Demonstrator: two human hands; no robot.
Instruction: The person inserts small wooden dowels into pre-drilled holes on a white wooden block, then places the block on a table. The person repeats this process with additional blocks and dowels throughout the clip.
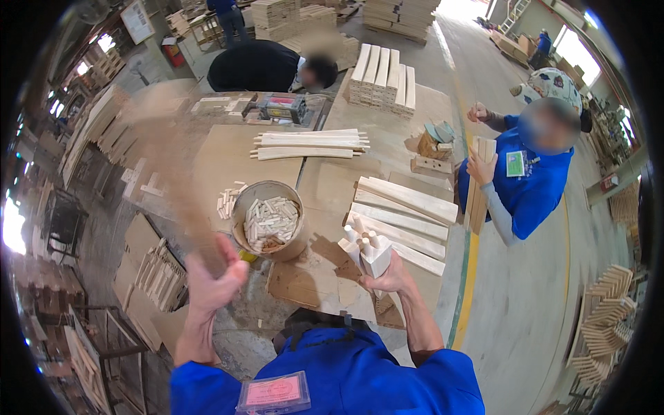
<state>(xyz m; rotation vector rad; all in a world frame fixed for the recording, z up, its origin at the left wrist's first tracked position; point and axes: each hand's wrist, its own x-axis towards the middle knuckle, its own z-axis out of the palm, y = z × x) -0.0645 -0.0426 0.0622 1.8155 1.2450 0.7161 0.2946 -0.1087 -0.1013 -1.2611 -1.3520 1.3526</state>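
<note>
Square-cut pale wood blocks (377,261) with round pegs (374,239), over the table's (294,282) near edge.
My right grip (393,274) pinches them; my left grip (216,280) wraps a long, blurred brown stick (181,180).

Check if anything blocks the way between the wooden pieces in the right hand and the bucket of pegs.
Nothing visible does: between the wooden pieces in the right hand and the bucket of pegs, only the shadowed work surface shows.
</note>
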